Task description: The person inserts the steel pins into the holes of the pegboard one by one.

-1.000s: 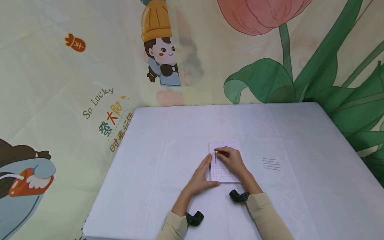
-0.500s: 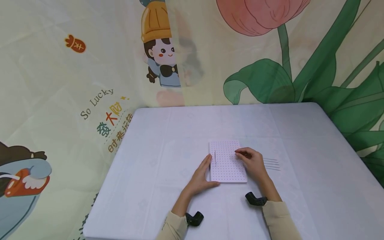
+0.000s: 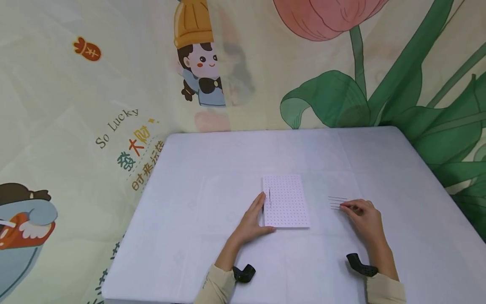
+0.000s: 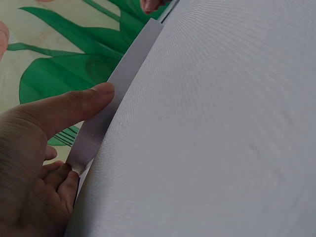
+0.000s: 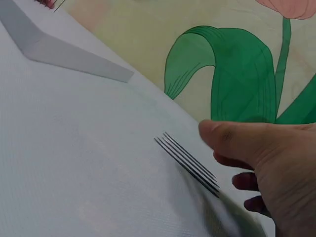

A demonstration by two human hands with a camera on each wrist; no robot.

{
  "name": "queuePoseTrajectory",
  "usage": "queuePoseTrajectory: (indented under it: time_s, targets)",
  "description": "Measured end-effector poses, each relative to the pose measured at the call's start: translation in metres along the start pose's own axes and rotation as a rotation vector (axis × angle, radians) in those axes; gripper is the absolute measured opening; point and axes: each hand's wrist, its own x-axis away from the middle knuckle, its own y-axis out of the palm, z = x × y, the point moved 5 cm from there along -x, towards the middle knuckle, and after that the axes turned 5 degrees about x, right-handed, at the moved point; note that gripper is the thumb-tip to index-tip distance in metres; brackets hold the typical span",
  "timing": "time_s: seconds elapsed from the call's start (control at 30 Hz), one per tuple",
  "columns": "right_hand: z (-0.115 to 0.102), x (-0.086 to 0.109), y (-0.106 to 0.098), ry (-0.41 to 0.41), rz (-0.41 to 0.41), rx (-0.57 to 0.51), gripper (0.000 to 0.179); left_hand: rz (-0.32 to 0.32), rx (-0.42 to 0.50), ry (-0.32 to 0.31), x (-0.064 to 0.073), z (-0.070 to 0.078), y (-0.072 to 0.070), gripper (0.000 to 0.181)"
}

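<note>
A white board (image 3: 286, 202) dotted with small holes lies on the table. My left hand (image 3: 248, 219) holds its near left corner, fingers along the left side and thumb (image 4: 101, 94) pressed to the near edge (image 4: 123, 74). Thin dark rods (image 3: 270, 196) stick up near the board's left side. To the right of the board, several thin dark rods (image 5: 186, 168) lie roughly parallel on the table. My right hand (image 3: 364, 217) hovers just over their right ends, its fingers partly curled. In the right wrist view nothing shows between its fingers, and the rods lie apart from the thumb (image 5: 217, 133).
A white cloth covers the table (image 3: 212, 169), whose far edge meets a printed backdrop (image 3: 326, 99) with plants and cartoon figures. Each wrist carries a black camera mount; the left mount (image 3: 244, 273) sits near the sleeve.
My right hand has moved from the rods standing on the board, rightward across it, to the rods on the table. My left hand stays at the board's corner. The head view has shifted slightly.
</note>
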Motion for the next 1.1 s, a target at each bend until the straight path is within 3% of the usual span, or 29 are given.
queuePoseTrajectory:
  time_s: [0.23,0.8,0.97,1.1]
  targets:
    - [0.005,0.0,0.003,-0.089,-0.01,0.04,0.007,-0.009,-0.002,-0.02,0.0,0.001,0.001,0.109]
    - [-0.001,-0.004,0.01,-0.199,-0.054,0.094,0.009,0.003,0.001,-0.002,-0.002,0.001,-0.002,0.109]
    - [-0.005,-0.003,0.01,-0.186,-0.056,0.087,0.006,-0.003,-0.001,-0.002,-0.001,0.001,-0.001,0.109]
    - [-0.013,-0.004,0.01,-0.173,-0.035,0.018,0.006,-0.003,-0.01,-0.001,-0.001,0.001,-0.001,0.109]
